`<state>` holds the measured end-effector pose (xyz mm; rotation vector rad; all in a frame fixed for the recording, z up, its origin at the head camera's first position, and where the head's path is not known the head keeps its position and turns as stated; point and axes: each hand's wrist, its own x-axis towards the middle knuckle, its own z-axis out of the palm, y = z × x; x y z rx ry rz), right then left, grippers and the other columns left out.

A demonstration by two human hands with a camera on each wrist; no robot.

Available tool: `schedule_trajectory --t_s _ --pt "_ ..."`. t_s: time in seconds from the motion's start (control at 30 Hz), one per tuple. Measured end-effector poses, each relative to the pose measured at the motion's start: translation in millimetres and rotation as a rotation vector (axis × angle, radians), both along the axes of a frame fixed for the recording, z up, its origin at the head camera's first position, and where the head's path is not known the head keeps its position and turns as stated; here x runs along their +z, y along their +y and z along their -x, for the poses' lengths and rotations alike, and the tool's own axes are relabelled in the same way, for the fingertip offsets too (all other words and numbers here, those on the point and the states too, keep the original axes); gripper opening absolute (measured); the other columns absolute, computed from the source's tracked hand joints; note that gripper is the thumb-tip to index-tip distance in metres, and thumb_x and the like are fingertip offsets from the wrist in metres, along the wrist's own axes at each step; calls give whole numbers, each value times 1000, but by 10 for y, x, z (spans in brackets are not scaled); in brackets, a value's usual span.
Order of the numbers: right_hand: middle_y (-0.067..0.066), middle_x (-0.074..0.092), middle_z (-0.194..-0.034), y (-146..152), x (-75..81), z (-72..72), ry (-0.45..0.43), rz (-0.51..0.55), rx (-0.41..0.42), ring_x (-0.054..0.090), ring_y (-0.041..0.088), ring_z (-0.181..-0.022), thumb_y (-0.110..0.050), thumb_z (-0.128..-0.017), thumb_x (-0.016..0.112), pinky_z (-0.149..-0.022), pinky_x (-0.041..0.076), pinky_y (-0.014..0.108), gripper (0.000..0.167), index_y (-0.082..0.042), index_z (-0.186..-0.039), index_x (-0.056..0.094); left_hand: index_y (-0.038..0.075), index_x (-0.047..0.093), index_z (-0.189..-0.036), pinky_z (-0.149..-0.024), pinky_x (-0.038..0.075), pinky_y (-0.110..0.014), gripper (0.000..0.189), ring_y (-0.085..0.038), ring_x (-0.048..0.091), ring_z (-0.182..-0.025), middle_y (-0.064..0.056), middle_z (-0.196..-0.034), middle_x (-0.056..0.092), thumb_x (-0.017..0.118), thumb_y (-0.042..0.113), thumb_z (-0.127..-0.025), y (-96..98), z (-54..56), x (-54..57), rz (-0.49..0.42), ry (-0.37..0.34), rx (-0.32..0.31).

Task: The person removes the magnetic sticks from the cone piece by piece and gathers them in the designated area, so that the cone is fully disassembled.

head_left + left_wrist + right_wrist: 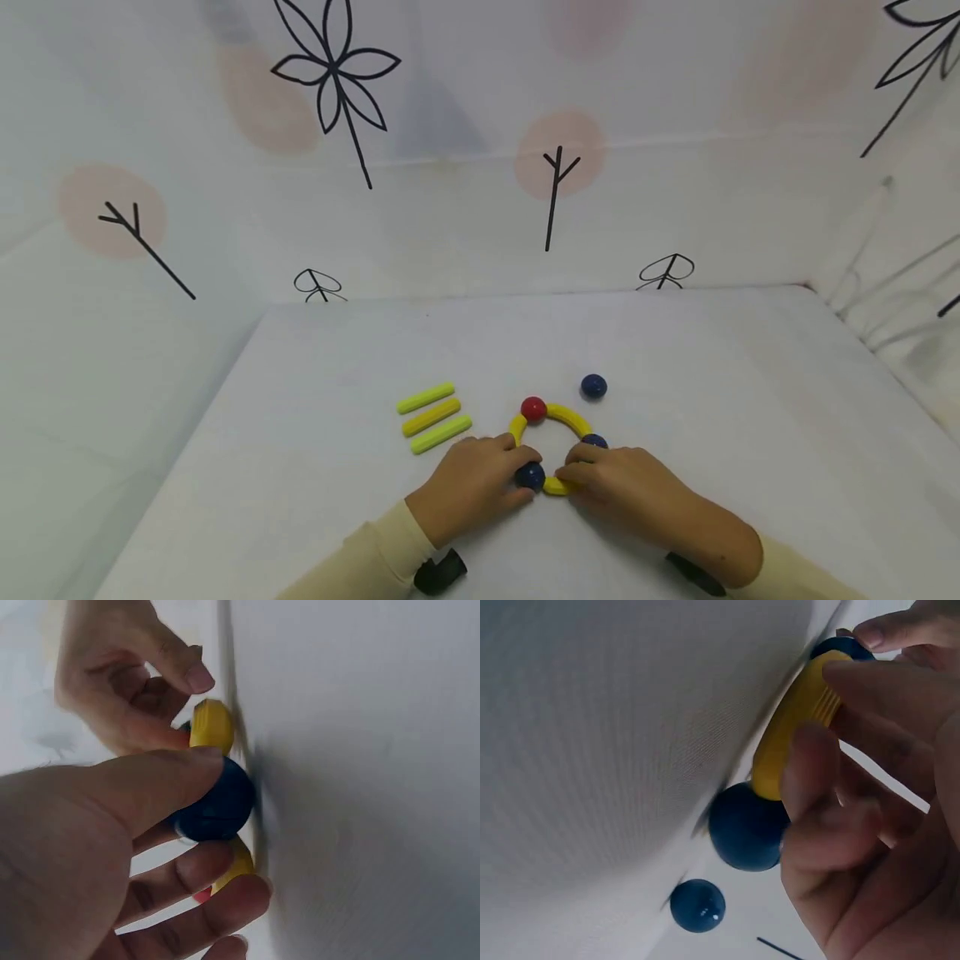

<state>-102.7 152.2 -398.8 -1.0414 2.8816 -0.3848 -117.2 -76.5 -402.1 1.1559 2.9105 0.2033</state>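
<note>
A ring of yellow curved rods and balls lies on the white table between the hands. At its far side sits a red ball [533, 408], joined to a curved rod [570, 419]. My left hand [476, 487] pinches the near blue ball [217, 806] between thumb and fingers. With bent fingers, my right hand [633, 492] grips the near curved rod [791, 731], whose one end meets that ball. Another blue ball [748, 827] sits at the rod's other end, partly covered by the right hand in the head view. The left hand hides part of the left curved rod [517, 427].
Left of the ring lie three straight sticks: a lime one [426, 397], a yellow one [431, 417] and another lime one [441, 434]. A loose blue ball [594, 386] rests beyond the ring. Patterned white cloth [450, 225] hangs behind the table [337, 350].
</note>
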Motion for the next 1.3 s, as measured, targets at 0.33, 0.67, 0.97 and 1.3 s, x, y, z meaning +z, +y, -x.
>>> schedule_trajectory --t_s 0.33,0.67,0.97,1.3 --pt "-10 65 -92 -52 -4 33 -136 55 -33 55 -3 -72 -21 -85 80 -68 53 17 22 -15 -106 78 24 68 -123 -73 52 -21 38 -1 65 -83 7 -102 74 72 44 -90 37 -26 -2 -19 -16 -13" --pt "-10 65 -94 -14 5 64 -191 75 -26 56 -4 -76 -19 -86 78 -69 52 16 20 -16 -106 78 24 68 -125 -74 52 -22 39 -3 65 -83 6 -103 75 71 42 -91 42 -25 13 -31 -79 -6" --pt "-12 64 -94 14 3 75 -216 81 -32 56 -4 -77 -19 -86 79 -71 53 17 20 -17 -106 78 24 68 -126 -76 51 -22 38 -2 63 -83 7 -104 74 71 41 -91 43 -8 25 -35 -117 -11" --pt "-13 64 -95 37 0 60 -229 109 -11 55 -6 -78 -17 -86 78 -70 52 17 19 -17 -105 78 23 68 -126 -75 50 -18 38 0 60 -81 7 -101 73 71 38 -92 33 -10 44 -41 -173 -34"
